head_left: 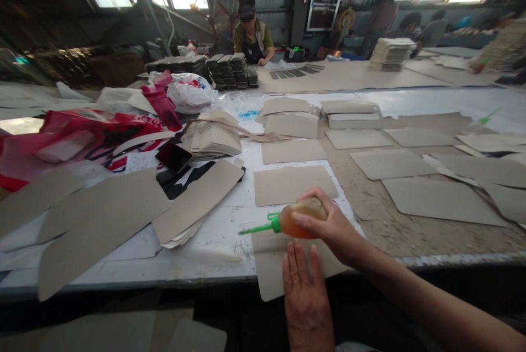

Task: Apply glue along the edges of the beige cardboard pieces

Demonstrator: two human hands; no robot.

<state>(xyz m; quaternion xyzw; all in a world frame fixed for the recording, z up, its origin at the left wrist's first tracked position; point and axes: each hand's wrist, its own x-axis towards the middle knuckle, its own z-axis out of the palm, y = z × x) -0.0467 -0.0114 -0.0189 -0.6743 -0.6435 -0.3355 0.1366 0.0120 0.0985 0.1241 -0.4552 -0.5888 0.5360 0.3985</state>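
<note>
My right hand (335, 226) is wrapped round a squeeze glue bottle (298, 217) with amber liquid inside. Its green nozzle points left, over the white table surface. Below it, my left hand (306, 297) lies flat with fingers stretched out on a beige cardboard piece (267, 270) at the table's front edge. Part of that piece is hidden under the hand and bottle. Just beyond the bottle lies another beige cardboard piece (293, 183), with a further cardboard piece (292, 151) behind it.
To the left are large cardboard sheets (102, 215), a fanned cardboard stack (213, 135), a dark phone (175, 157) and a red plastic bag (82, 127). More cardboard panels (444, 201) spread rightward. Across the table sits a person (252, 39) beside dark stacked pieces (234, 69).
</note>
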